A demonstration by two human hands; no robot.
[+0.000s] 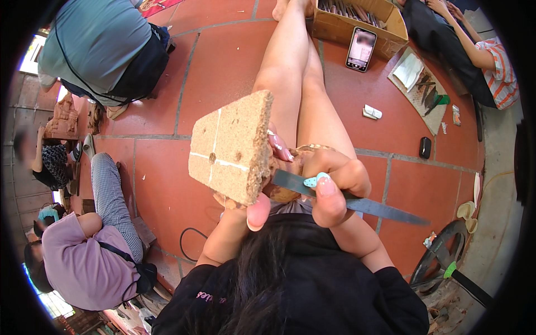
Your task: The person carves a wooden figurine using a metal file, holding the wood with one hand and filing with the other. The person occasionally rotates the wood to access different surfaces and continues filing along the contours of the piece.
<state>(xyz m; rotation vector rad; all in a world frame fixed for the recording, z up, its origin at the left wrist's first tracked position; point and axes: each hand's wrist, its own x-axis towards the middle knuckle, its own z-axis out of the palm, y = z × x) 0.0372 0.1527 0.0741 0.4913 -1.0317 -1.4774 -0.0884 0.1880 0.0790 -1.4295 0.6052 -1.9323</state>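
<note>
My left hand [258, 212] grips a brown carved wooden piece behind a square tan particle board [223, 151]. The board faces up and left, with a white cross drawn on it and a few small holes; whether it is fixed to the wood cannot be seen. Only part of the brown wooden piece [285, 193] shows between my hands. My right hand [335, 190] is closed around a flat grey metal file [385, 211], its thumb on top. The broad end of the file lies against or just over the wood, near the board's right edge; the tapered end points right.
My bare legs [290, 61] stretch ahead on red floor tiles. A phone [361, 49] leans on a cardboard box [335, 25] of tools. At right are a board with tools [427, 92], a black case [425, 147] and a fan [446, 259]. Other people sit left and far right.
</note>
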